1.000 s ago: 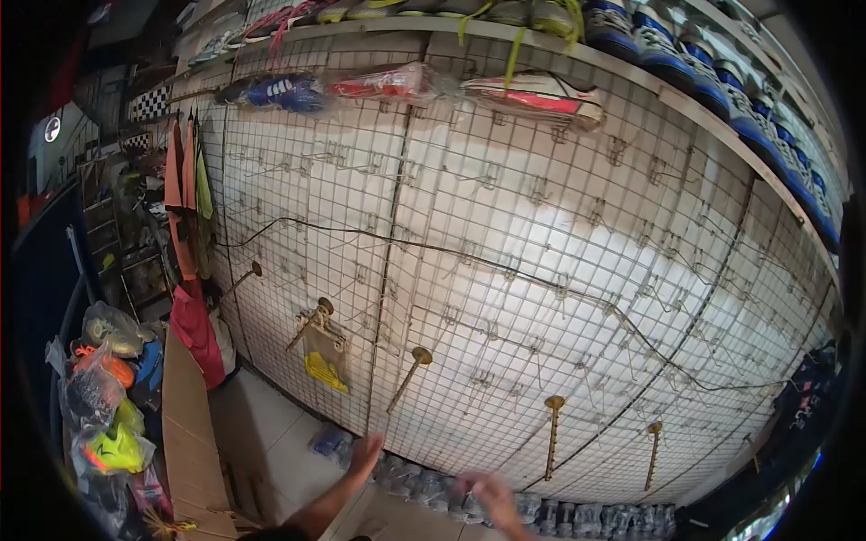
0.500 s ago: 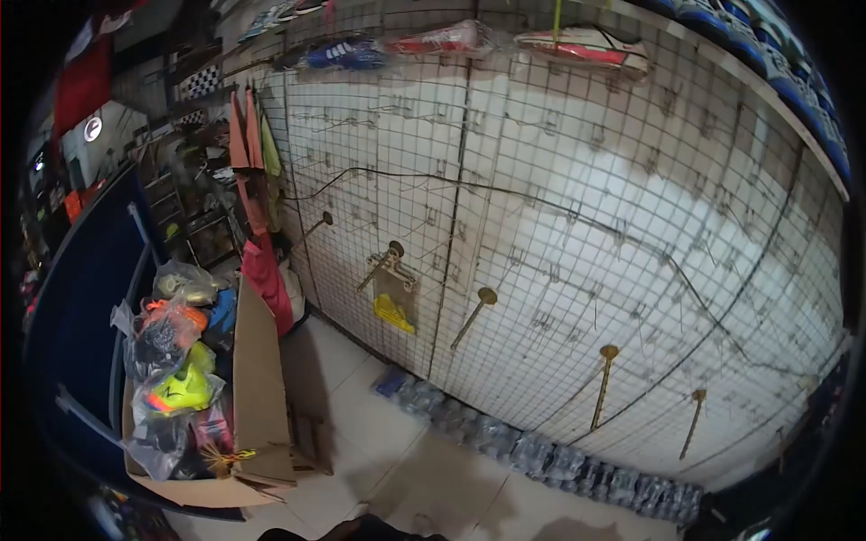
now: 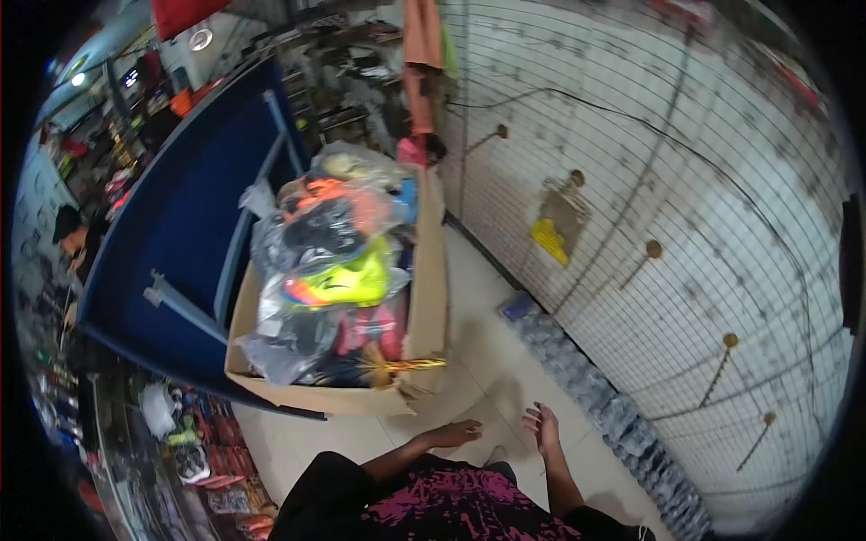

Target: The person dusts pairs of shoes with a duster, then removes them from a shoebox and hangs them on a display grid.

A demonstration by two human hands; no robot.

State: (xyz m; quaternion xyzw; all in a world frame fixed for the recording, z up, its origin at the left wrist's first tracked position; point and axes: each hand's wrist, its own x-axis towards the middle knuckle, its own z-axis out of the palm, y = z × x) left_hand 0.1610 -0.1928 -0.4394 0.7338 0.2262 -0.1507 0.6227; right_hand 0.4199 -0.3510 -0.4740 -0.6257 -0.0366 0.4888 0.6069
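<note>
My left hand (image 3: 454, 434) is in front of my body at the bottom middle, fingers stretched out and holding nothing. To its right, my right hand (image 3: 543, 427) is raised with loosely spread fingers, also holding nothing. Ahead of them stands a large open cardboard box (image 3: 431, 298), apart from both hands. Plastic bags fill it, with a neon yellow shoe (image 3: 361, 278) on top, an orange item (image 3: 327, 191) behind it and a pink item (image 3: 383, 326) nearer me. A yellow-handled brush-like thing (image 3: 415, 364) lies across the box's near corner.
A blue panel with metal legs (image 3: 203, 194) stands left of the box. Wire grid (image 3: 613, 117) with hooks covers the right wall; a yellow item (image 3: 549, 240) hangs there. Clear-wrapped bundles (image 3: 586, 383) line its foot. Another person (image 3: 77, 236) is at far left.
My view has turned left and down, so the box now sits nearer the middle. Both my hands and my patterned shirt have come into view.
</note>
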